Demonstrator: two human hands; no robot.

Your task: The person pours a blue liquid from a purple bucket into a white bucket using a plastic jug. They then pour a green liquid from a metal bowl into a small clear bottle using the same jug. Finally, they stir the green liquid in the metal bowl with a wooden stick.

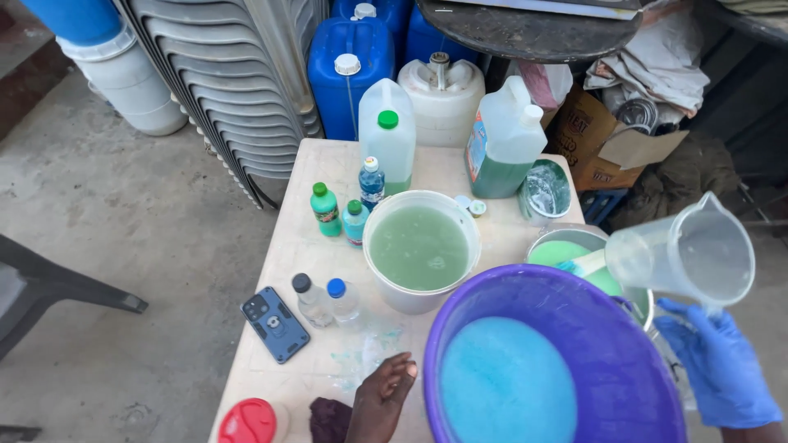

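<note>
The right hand [722, 361], in a blue glove, grips a clear jug [685, 256] by its handle side, fingers closed around it from below. The jug is tipped on its side, mouth pointing left, above the right rim of a purple basin [591, 328] that holds pale blue foamy liquid. The jug looks nearly empty. The gloved fingers sit under and behind the jug, at its base end, well clear of the mouth.

The left hand [382, 398] is bare and rests on the table [312, 246] just left of the basin, fingers loosely curled and holding nothing; the fingertips point toward the basin wall, close to it, though whether they touch it cannot be told.

Behind the basin stands a white bucket [421, 246] of greenish liquid, and to its right a metal bowl [574, 246] with bright green liquid, partly under the jug. Small bottles [326, 209] stand left of the bucket, a phone [275, 324] lies near the table's left edge, and a red lid [246, 422] sits at the near corner
</note>
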